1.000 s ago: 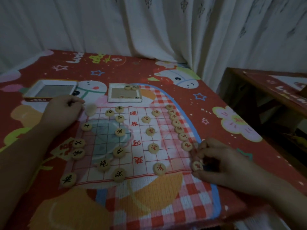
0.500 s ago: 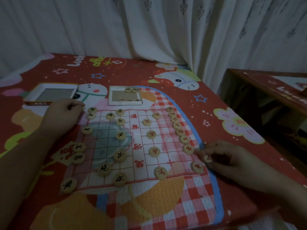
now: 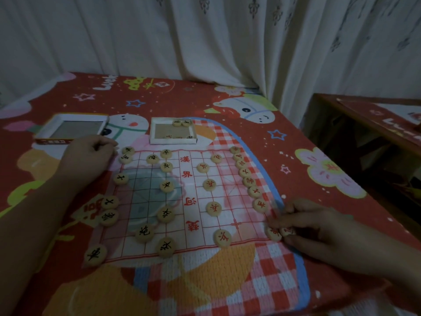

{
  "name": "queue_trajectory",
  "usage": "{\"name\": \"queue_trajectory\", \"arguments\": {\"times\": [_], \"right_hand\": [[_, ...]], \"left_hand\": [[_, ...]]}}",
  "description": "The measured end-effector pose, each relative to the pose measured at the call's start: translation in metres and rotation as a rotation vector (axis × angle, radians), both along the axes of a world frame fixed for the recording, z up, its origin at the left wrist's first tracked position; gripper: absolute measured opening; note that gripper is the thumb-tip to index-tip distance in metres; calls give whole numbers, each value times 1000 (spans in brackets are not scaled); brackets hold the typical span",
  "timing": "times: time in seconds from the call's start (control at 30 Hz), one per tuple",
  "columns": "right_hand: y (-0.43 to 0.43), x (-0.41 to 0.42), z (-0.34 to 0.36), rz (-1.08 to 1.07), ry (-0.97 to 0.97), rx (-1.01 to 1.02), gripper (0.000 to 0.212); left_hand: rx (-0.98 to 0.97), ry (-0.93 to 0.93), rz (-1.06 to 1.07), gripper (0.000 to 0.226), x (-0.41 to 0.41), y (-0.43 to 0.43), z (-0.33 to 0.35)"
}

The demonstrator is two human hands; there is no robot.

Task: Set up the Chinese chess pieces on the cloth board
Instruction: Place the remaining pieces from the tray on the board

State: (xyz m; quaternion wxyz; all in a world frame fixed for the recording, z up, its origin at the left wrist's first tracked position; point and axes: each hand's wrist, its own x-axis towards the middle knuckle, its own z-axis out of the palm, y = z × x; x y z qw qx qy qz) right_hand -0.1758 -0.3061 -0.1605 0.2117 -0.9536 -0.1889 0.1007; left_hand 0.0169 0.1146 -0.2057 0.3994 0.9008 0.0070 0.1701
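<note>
The right hand pinches a flat round pale disc at the thin cloth board's edge, while the left hand is curled, contents hidden, beside two similar discs.

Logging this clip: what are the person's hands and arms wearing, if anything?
The left hand and right hand are ungloved, with no rings, watch or bracelet seen. The left arm and right arm are bare, no sleeves in frame. Dim light could hide small details.
</note>
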Motion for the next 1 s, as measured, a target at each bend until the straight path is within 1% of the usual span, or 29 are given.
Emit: {"name": "queue_trajectory", "arguments": {"times": [0.07, 0.2, 0.27, 0.33, 0.47, 0.7, 0.8, 1.0], "right_hand": [[2, -1, 3, -13, 2, 49, 36], [7, 1, 4, -105, -166, 130, 27], [12, 3, 2, -175, -188, 158, 21], [17, 5, -2, -227, -195, 169, 24], [30, 7, -9, -265, -218, 155, 21], [37, 10, -19, -293, -240, 54, 31], [35, 9, -17, -296, -243, 90, 33], [38, 13, -14, -335, -258, 140, 30]], "left_hand": [[8, -3, 1, 24, 0, 0, 0], [15, -4, 5, 25, -2, -3, 2], [19, -6, 2, 25, -2, -4, 2], [9, -9, 5, 25, -2, -3, 2], [11, -17, 2, 25, -3, -4, 2], [12, -33, 15, 23, 0, -3, 0], [2, -30, 13, 22, 2, -1, -1], [7, -28, 2, 22, 1, -1, -1]]}}
